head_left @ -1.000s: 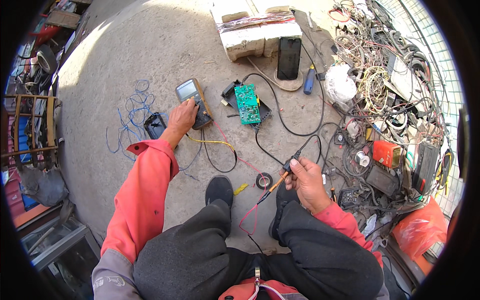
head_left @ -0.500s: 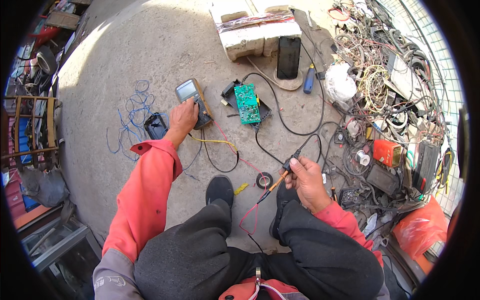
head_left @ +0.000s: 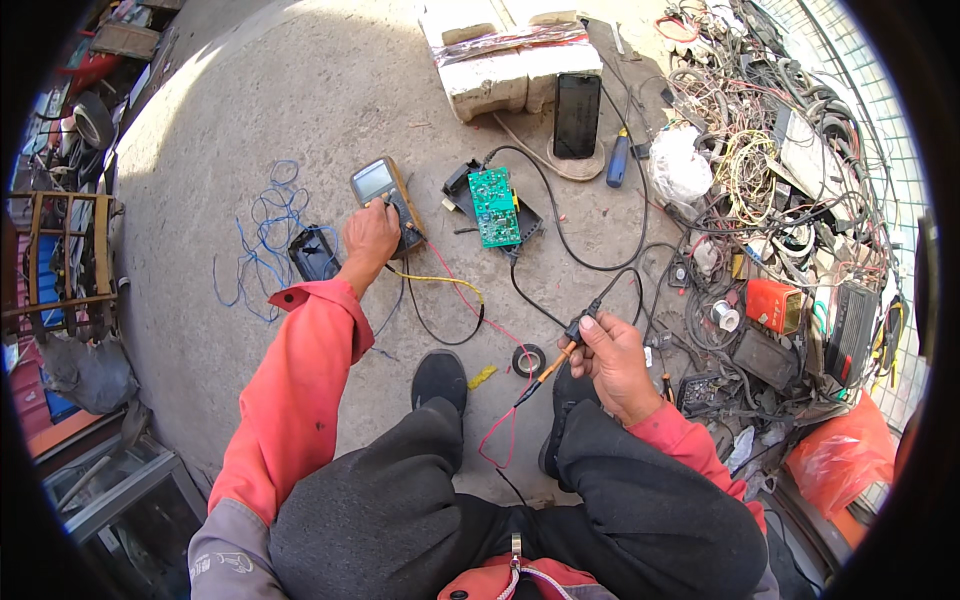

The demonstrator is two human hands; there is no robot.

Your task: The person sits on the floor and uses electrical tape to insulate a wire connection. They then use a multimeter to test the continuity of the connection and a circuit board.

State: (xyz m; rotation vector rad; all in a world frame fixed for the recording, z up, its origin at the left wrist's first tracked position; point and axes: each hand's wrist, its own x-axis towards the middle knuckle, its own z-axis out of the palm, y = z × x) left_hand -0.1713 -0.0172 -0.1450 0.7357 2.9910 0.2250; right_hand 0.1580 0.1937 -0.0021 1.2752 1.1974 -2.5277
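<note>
A multimeter (head_left: pixel 388 196) with a grey screen and an orange-brown edge lies on the concrete floor, left of centre. My left hand (head_left: pixel 370 237) is closed at its dial, fingertips on the front face, partly covering it. Between the thumb and fingers of my right hand (head_left: pixel 615 362) are a black cable plug (head_left: pixel 580 328) and an orange test probe (head_left: pixel 549 373), tip against the plug. A red lead (head_left: pixel 484 437) trails from the probe. The green circuit board (head_left: pixel 495 208) rests on a black open casing (head_left: pixel 531 222), wired to black cables. A yellow-and-black lead (head_left: pixel 455 283) curves below the meter.
Tangled wires (head_left: pixel 752 170) and electrical scrap pile up on the right. A phone (head_left: pixel 577 115) leans against a white foam block (head_left: pixel 510 75); a blue screwdriver (head_left: pixel 619 160) lies beside it. Black tape (head_left: pixel 528 360) sits between my shoes. Blue wire (head_left: pixel 270 235) lies left of the meter.
My left hand and forearm have shifted slightly right over the meter, and the yellow-and-black lead has moved a little right. My right hand stays still with the plug and probe.
</note>
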